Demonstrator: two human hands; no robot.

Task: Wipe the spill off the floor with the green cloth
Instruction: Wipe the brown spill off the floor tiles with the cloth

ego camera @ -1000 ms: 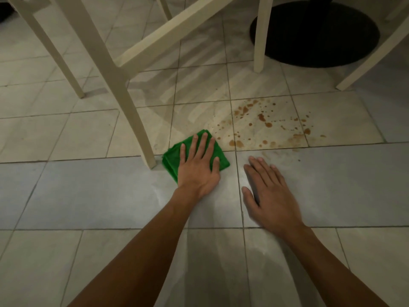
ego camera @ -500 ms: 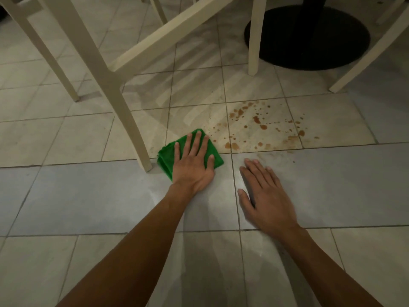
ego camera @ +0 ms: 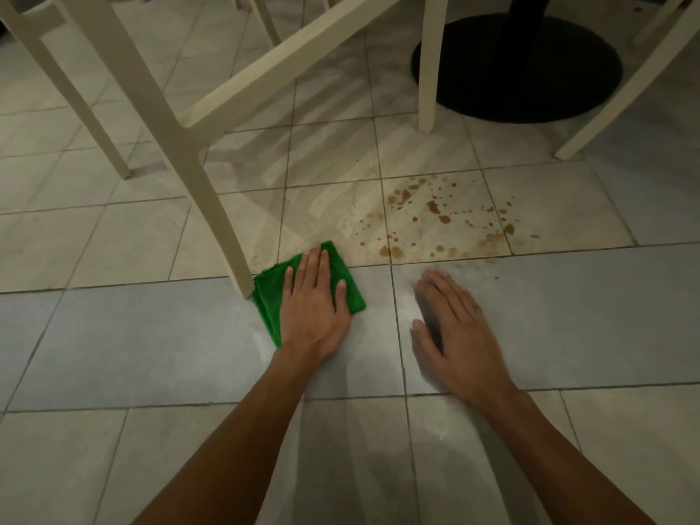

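Both hands lie flat, fingers straight: the left hand (ego camera: 314, 312) presses the folded green fabric cloth (ego camera: 269, 301) onto the grey floor tile (ego camera: 151, 335), and the right hand (ego camera: 454, 335) rests bare beside it. The scattered brown liquid spill (ego camera: 435, 217) lies just ahead-right of the cloth, stretched left to right, directly beyond the right hand.

Floor (ego camera: 132, 335): square tiles, beige in the upper half of the frame, a grey-blue band across the middle.
Chair (ego camera: 146, 108): cream legs and crossbar, upper left.
Table base (ego camera: 530, 77): black round disc, upper right.
Light: dim.
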